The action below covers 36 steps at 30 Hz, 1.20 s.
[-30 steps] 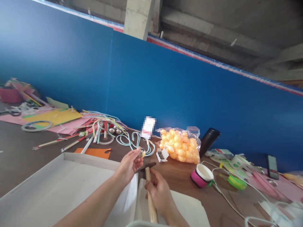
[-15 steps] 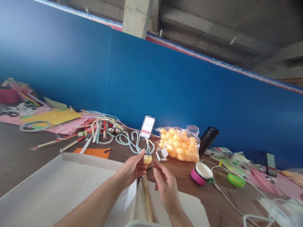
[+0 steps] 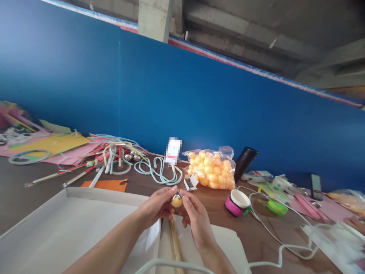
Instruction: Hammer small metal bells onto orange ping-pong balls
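Broadly, a blue panel (image 3: 182, 95) fills the upper and middle of the frame, and a dark brown surface (image 3: 23, 190) runs along its foot. At the lower left a wide white tray (image 3: 108, 191) lies on that surface. Right of centre, against the panel, sits a clear bag of orange balls (image 3: 211, 169), with a black cylinder (image 3: 245, 160) leaning just beside it and a pink roll (image 3: 234, 203) nearer the viewer. The left hand (image 3: 158, 203) and the right hand (image 3: 196, 217) meet at the lower centre, just past the tray's right corner. Below them a wooden handle (image 3: 174, 239) lies between the tray and a white sheet. A small orange ball (image 3: 176, 200) with a shiny metal piece on top is held between the two hands. The left fingers are curled closed around its left side and the right fingers pinch it from the right, so both hands grip it above the surface.
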{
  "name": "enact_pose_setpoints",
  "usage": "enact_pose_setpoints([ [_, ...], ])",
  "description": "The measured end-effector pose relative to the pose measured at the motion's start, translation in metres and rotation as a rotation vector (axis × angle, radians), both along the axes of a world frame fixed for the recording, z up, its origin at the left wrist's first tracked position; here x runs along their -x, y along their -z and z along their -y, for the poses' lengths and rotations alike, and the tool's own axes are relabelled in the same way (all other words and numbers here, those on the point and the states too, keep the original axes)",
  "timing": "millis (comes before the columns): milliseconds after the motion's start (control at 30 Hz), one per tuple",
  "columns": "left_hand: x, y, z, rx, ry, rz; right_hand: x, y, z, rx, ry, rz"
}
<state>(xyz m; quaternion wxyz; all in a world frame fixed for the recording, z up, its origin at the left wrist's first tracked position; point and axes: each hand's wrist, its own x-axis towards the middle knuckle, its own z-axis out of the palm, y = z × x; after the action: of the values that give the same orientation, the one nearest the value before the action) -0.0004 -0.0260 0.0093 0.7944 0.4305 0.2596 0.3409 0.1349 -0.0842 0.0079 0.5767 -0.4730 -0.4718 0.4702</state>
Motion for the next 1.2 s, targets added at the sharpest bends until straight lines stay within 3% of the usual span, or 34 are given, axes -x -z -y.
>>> enact_pose_setpoints([
  [333,-0.002,0.005,0.000,-0.062,0.030,-0.101,0.008,-0.006,0.005,0.022,-0.139,-0.032],
  [533,-0.003,0.009,-0.006,-0.181,-0.057,-0.288,0.008,0.010,-0.002,0.066,0.046,-0.124],
  [700,-0.010,0.012,-0.020,-0.389,-0.199,-0.621,-0.003,0.027,-0.015,0.131,0.264,-0.289],
  [967,-0.060,-0.012,-0.061,-0.769,-0.216,-0.911,-0.007,0.037,-0.029,0.168,0.357,-0.466],
  [1200,-0.108,-0.018,-0.088,-0.876,-0.032,-1.258,-0.019,0.032,-0.031,0.140,0.425,-0.523],
])
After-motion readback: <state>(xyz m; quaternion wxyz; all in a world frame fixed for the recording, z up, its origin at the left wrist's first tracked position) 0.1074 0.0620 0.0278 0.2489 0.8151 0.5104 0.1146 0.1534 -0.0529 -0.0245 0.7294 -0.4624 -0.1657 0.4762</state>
